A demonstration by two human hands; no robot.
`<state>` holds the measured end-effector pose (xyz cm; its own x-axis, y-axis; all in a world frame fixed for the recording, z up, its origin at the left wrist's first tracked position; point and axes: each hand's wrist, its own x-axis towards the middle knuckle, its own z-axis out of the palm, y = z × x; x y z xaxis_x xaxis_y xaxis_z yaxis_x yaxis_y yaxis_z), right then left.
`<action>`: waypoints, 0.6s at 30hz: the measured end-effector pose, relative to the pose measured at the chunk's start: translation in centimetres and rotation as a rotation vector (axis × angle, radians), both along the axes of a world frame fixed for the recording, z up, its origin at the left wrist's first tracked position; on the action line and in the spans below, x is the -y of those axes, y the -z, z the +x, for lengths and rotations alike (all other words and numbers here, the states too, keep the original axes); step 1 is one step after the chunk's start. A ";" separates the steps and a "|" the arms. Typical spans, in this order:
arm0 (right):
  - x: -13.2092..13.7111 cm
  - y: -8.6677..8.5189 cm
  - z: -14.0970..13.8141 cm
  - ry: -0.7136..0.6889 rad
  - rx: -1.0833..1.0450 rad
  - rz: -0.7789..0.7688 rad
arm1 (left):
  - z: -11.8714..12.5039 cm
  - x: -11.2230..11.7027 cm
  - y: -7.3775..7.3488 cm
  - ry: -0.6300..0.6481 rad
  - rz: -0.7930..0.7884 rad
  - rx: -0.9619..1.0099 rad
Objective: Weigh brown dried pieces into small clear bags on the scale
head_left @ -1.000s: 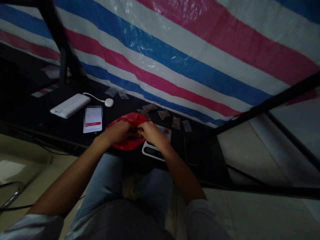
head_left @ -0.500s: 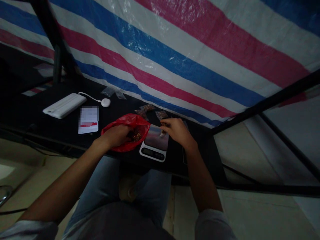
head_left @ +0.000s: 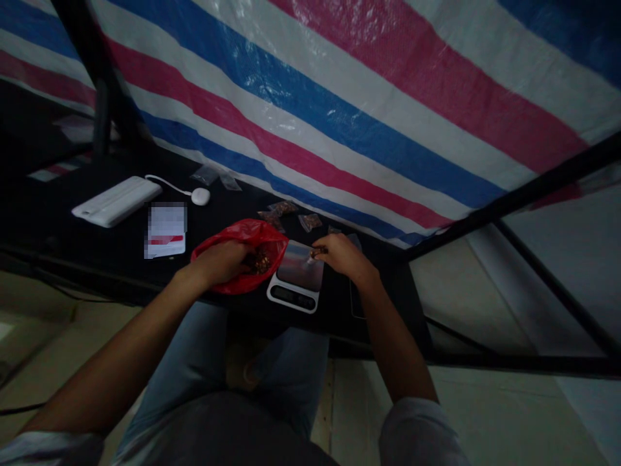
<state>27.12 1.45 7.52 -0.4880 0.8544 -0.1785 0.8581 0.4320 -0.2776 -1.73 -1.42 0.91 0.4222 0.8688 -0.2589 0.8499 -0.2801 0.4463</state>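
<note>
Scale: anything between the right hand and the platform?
Nothing visible. The right hand pinches a small item just above the scale, with open space below. The red bag is against the scale's left edge, away from that gap.

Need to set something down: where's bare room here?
Black tabletop shows between the white power bank and white card, left of the red plastic bag. Crowded around the white digital scale: bag, left hand, right hand, clear packets.
</note>
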 end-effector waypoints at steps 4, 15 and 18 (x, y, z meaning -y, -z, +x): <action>-0.3 0.1 0.1 -0.020 0.002 -0.026 | -0.1 0.0 0.4 0.008 0.032 -0.004; -0.3 -0.4 -0.3 -0.012 0.018 -0.049 | -0.4 -0.3 0.9 0.035 0.018 0.019; -0.4 -0.4 -0.2 -0.012 0.036 -0.040 | -0.4 -0.3 0.8 0.041 0.022 0.024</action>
<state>26.89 1.84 7.89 -0.4910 0.8404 -0.2296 0.8625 0.4316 -0.2643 -2.11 -1.15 0.11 0.4630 0.8562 -0.2293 0.8269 -0.3241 0.4595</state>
